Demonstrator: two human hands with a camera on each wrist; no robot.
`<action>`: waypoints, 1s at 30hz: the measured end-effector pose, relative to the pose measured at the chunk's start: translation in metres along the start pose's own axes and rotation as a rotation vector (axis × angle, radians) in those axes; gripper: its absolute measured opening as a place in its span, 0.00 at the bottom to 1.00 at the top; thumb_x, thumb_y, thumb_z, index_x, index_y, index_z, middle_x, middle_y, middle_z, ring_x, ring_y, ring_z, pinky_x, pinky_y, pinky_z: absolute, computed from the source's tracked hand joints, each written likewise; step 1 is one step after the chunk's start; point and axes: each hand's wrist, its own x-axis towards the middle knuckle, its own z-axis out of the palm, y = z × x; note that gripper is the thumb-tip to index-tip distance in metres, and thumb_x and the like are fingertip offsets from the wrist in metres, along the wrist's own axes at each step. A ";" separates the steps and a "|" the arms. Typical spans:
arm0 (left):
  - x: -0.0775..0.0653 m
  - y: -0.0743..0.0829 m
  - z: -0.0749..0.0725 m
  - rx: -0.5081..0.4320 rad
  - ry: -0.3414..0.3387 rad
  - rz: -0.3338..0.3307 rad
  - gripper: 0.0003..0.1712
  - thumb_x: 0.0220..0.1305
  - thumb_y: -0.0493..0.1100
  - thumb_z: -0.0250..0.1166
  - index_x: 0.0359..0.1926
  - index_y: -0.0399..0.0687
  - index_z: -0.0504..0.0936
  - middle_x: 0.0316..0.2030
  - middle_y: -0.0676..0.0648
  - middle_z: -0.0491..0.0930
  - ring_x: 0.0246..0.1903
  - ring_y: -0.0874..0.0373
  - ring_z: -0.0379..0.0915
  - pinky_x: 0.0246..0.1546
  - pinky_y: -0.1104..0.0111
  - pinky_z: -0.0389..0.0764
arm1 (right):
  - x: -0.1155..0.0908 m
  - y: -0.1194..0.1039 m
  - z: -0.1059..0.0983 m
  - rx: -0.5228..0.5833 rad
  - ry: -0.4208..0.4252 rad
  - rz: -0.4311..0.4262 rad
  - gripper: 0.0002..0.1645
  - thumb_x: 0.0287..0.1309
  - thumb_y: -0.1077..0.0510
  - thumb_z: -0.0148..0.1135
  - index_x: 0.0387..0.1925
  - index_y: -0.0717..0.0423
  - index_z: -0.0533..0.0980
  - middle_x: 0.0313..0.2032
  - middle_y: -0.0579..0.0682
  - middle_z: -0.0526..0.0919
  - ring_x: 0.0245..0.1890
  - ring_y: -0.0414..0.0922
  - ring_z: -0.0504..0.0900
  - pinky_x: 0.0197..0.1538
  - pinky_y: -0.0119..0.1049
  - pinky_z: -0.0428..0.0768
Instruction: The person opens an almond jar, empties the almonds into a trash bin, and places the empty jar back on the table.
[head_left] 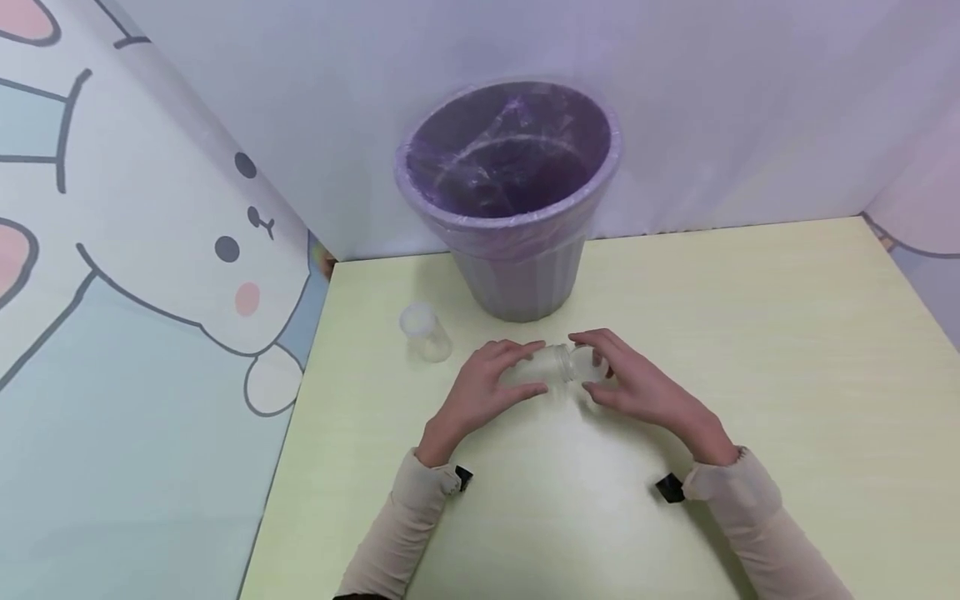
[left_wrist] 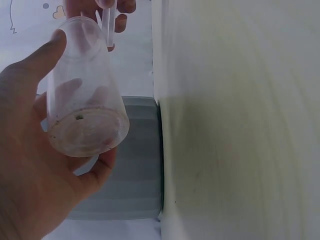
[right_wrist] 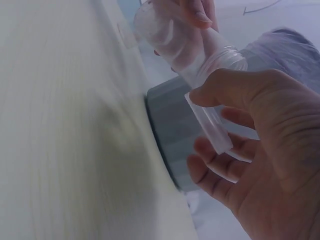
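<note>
My left hand (head_left: 483,390) grips a clear plastic jar (left_wrist: 85,95) tilted on its side, thumb along one wall and fingers round the other. The jar's round base faces the left wrist camera, with a small dark speck on it. Its threaded mouth (right_wrist: 231,57) points toward my right hand (head_left: 637,385). Between thumb and fingers, my right hand pinches a clear lid (right_wrist: 210,124), which is off the threads and tipped beside the mouth. Both hands are above the table, in front of the bin.
A purple-grey bin (head_left: 521,279) lined with a clear bag stands at the back of the pale yellow table (head_left: 570,517). Left of it, a second clear jar (head_left: 427,333) stands upright with its whitish lid on. Walls printed with cartoon animals (head_left: 172,217) border the table.
</note>
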 end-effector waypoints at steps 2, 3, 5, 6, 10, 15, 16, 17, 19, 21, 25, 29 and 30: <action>0.000 0.000 0.001 -0.005 -0.001 -0.006 0.36 0.60 0.59 0.76 0.69 0.66 0.79 0.51 0.56 0.85 0.52 0.59 0.78 0.55 0.62 0.80 | 0.001 -0.002 0.000 0.002 0.011 -0.008 0.42 0.62 0.61 0.70 0.75 0.51 0.64 0.62 0.45 0.75 0.47 0.40 0.73 0.45 0.39 0.81; 0.000 -0.001 0.001 -0.009 -0.001 -0.008 0.36 0.61 0.59 0.76 0.69 0.65 0.79 0.51 0.56 0.85 0.52 0.59 0.79 0.55 0.62 0.80 | 0.001 -0.003 0.000 0.001 0.014 -0.009 0.42 0.62 0.61 0.70 0.75 0.51 0.64 0.62 0.45 0.75 0.48 0.40 0.73 0.45 0.39 0.81; 0.000 -0.001 0.001 -0.012 -0.007 -0.018 0.36 0.61 0.60 0.75 0.70 0.66 0.78 0.52 0.56 0.85 0.51 0.60 0.79 0.55 0.62 0.80 | 0.001 -0.004 -0.001 0.002 0.021 -0.005 0.43 0.62 0.61 0.71 0.75 0.50 0.64 0.61 0.44 0.75 0.48 0.40 0.73 0.44 0.40 0.81; 0.000 0.000 0.001 -0.015 -0.015 -0.028 0.36 0.62 0.60 0.75 0.70 0.66 0.78 0.52 0.56 0.85 0.51 0.60 0.79 0.55 0.62 0.80 | 0.001 -0.005 -0.002 0.008 0.021 0.000 0.43 0.63 0.61 0.71 0.75 0.49 0.64 0.61 0.44 0.75 0.47 0.41 0.73 0.44 0.40 0.81; -0.001 0.001 0.003 -0.025 -0.059 -0.076 0.35 0.63 0.62 0.73 0.70 0.69 0.77 0.51 0.59 0.83 0.51 0.62 0.78 0.55 0.63 0.79 | 0.000 -0.009 -0.002 0.016 0.033 -0.021 0.44 0.61 0.62 0.74 0.75 0.51 0.65 0.63 0.48 0.77 0.46 0.41 0.75 0.45 0.37 0.80; -0.002 0.003 0.004 -0.045 -0.092 -0.112 0.34 0.64 0.64 0.72 0.70 0.72 0.77 0.49 0.60 0.82 0.52 0.63 0.77 0.54 0.62 0.80 | 0.000 -0.015 -0.002 0.009 0.048 -0.058 0.44 0.59 0.61 0.77 0.74 0.54 0.66 0.61 0.48 0.78 0.45 0.39 0.76 0.46 0.38 0.80; -0.003 0.004 0.005 -0.053 -0.097 -0.117 0.34 0.64 0.64 0.71 0.70 0.73 0.76 0.49 0.60 0.82 0.52 0.63 0.77 0.54 0.62 0.80 | 0.000 -0.015 -0.002 0.006 0.052 -0.061 0.44 0.59 0.61 0.77 0.73 0.54 0.67 0.60 0.46 0.79 0.45 0.39 0.76 0.46 0.38 0.80; -0.003 0.004 0.005 -0.062 -0.101 -0.121 0.34 0.65 0.64 0.71 0.70 0.73 0.76 0.49 0.60 0.82 0.52 0.63 0.77 0.54 0.62 0.80 | 0.000 -0.015 -0.002 0.007 0.055 -0.061 0.43 0.58 0.60 0.77 0.73 0.53 0.68 0.59 0.46 0.79 0.45 0.39 0.75 0.46 0.38 0.80; -0.004 0.004 0.005 -0.083 -0.119 -0.129 0.33 0.66 0.65 0.69 0.71 0.73 0.76 0.49 0.60 0.82 0.51 0.63 0.77 0.53 0.62 0.80 | -0.001 -0.014 -0.001 0.001 0.060 -0.073 0.42 0.58 0.59 0.78 0.72 0.52 0.70 0.58 0.46 0.80 0.46 0.39 0.76 0.46 0.38 0.80; -0.005 0.004 0.006 -0.101 -0.139 -0.131 0.33 0.67 0.66 0.68 0.71 0.73 0.75 0.49 0.61 0.82 0.50 0.64 0.77 0.52 0.63 0.79 | -0.002 -0.013 0.001 -0.012 0.055 -0.090 0.41 0.58 0.58 0.78 0.71 0.51 0.71 0.60 0.46 0.80 0.47 0.40 0.77 0.47 0.38 0.80; -0.007 0.004 0.005 -0.129 -0.177 -0.121 0.32 0.67 0.67 0.67 0.71 0.73 0.76 0.48 0.62 0.83 0.47 0.64 0.76 0.49 0.65 0.79 | -0.005 -0.012 0.004 -0.027 0.039 -0.116 0.41 0.59 0.54 0.77 0.72 0.48 0.72 0.64 0.47 0.79 0.48 0.42 0.79 0.47 0.37 0.81; -0.007 0.002 0.003 -0.191 -0.197 -0.127 0.32 0.67 0.65 0.69 0.70 0.76 0.76 0.48 0.63 0.83 0.47 0.65 0.77 0.48 0.68 0.79 | -0.007 -0.012 0.005 -0.001 0.043 -0.129 0.41 0.59 0.54 0.77 0.72 0.48 0.72 0.66 0.47 0.78 0.50 0.40 0.79 0.48 0.37 0.83; -0.007 0.001 0.002 -0.218 -0.201 -0.132 0.31 0.66 0.64 0.70 0.69 0.76 0.76 0.48 0.63 0.83 0.47 0.65 0.77 0.48 0.68 0.79 | -0.007 -0.012 0.005 0.009 0.043 -0.133 0.41 0.59 0.54 0.77 0.72 0.48 0.72 0.67 0.47 0.78 0.51 0.39 0.79 0.49 0.36 0.83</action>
